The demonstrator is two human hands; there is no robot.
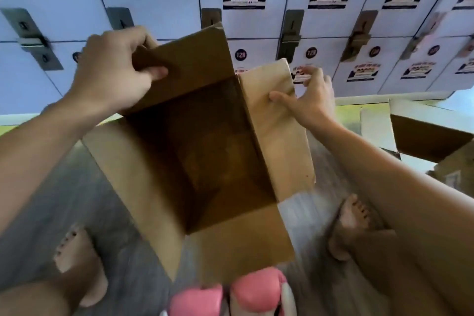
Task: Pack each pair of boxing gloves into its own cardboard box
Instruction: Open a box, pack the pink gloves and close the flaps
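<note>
Open cardboard box (pixel 205 151) on the floor: left hand (pixel 115 74) pinches the far flap, right hand (pixel 310 100) pinches the right flap; pink boxing gloves (pixel 230 297) lie near.

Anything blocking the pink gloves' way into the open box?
Nothing visible does. The left hand and right hand hold two flaps back, the box looks empty, and the near flap folds outward toward the pink gloves.
</note>
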